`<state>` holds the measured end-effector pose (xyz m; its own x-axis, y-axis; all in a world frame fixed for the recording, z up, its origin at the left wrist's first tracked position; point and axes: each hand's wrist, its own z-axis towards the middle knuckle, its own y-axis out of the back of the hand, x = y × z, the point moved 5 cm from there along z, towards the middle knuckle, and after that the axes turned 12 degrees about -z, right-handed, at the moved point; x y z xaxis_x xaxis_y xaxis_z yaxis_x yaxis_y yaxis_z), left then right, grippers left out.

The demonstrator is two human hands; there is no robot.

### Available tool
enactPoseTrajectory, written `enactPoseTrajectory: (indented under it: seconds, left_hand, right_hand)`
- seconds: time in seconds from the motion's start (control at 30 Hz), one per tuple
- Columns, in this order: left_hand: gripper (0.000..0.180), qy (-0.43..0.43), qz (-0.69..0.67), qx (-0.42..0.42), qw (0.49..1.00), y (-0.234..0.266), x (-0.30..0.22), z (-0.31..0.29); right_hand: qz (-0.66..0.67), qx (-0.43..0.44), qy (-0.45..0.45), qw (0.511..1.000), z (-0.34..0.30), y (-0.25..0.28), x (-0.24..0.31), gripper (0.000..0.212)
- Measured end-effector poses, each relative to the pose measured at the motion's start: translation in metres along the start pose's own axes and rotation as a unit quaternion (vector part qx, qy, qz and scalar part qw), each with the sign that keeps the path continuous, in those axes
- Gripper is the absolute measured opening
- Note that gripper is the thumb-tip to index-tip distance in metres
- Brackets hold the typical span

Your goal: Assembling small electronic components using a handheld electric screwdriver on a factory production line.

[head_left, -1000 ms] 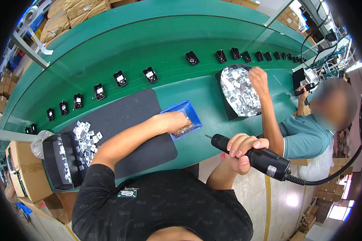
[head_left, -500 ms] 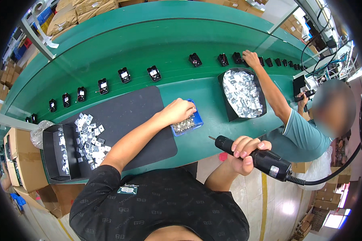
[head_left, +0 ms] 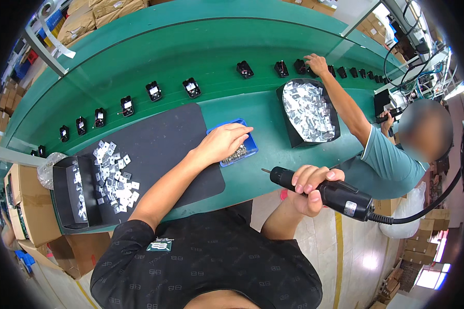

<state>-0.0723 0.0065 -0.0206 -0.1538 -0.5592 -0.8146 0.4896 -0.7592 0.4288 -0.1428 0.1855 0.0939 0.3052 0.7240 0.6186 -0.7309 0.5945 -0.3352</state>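
My left hand (head_left: 220, 146) is over a blue tray (head_left: 252, 150) of small metal screws (head_left: 236, 154). Its fingers stretch out across the tray toward the far right rim; I see nothing held in them, though their undersides are hidden. My right hand (head_left: 314, 189) grips a black corded electric screwdriver (head_left: 348, 199), raised off the bench at the near edge. The tool's bit points left, toward the tray, and touches nothing. Beside my left forearm, a loose pile of small silvery square plates (head_left: 113, 177) lies on a dark mat (head_left: 178, 139).
Black housings (head_left: 153, 91) stand in a row along the green far strip. A black bin (head_left: 309, 113) of similar plates stands right of the tray. At the right, a co-worker's hand (head_left: 317, 64) reaches to the row. Another black box (head_left: 75, 193) sits far left.
My left hand's fingers have straightened from a bent, pinched pose and now spread over the tray. The whole view has shifted slightly; my right hand keeps its grip on the screwdriver.
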Motion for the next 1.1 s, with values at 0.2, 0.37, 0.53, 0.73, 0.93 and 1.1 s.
enactPoseTrajectory:
  seconds: [0.2, 0.37, 0.53, 0.73, 0.93, 1.1]
  left_hand:
    - [0.023, -0.013, 0.026, 0.023, 0.999, -0.001, 0.003, -0.008]
    - [0.021, -0.007, -0.082, 0.01, 0.997, 0.007, -0.004, -0.009]
    - [0.02, -0.022, -0.122, -0.029, 0.992, 0.007, 0.003, -0.014]
    - [0.021, -0.063, -0.111, -0.055, 0.99, 0.008, -0.003, -0.019]
    - [0.022, -0.106, -0.137, -0.04, 0.984, 0.009, -0.002, -0.023]
    - [0.021, -0.106, -0.163, -0.076, 0.978, 0.013, 0.001, -0.027]
  right_hand:
    - [0.0, -0.006, -0.01, 1.0, 0.005, -0.002, -0.008, 0.038]
    - [0.022, 0.004, 0.009, 1.0, 0.017, -0.01, -0.01, 0.039]
    - [0.035, 0.001, 0.027, 0.999, 0.025, -0.024, -0.023, 0.039]
    - [0.017, -0.019, 0.006, 1.0, 0.02, -0.035, -0.038, 0.04]
    - [0.006, -0.024, -0.004, 1.0, 0.019, -0.04, -0.044, 0.04]
    - [0.021, -0.014, -0.016, 1.0, 0.016, -0.042, -0.044, 0.041]
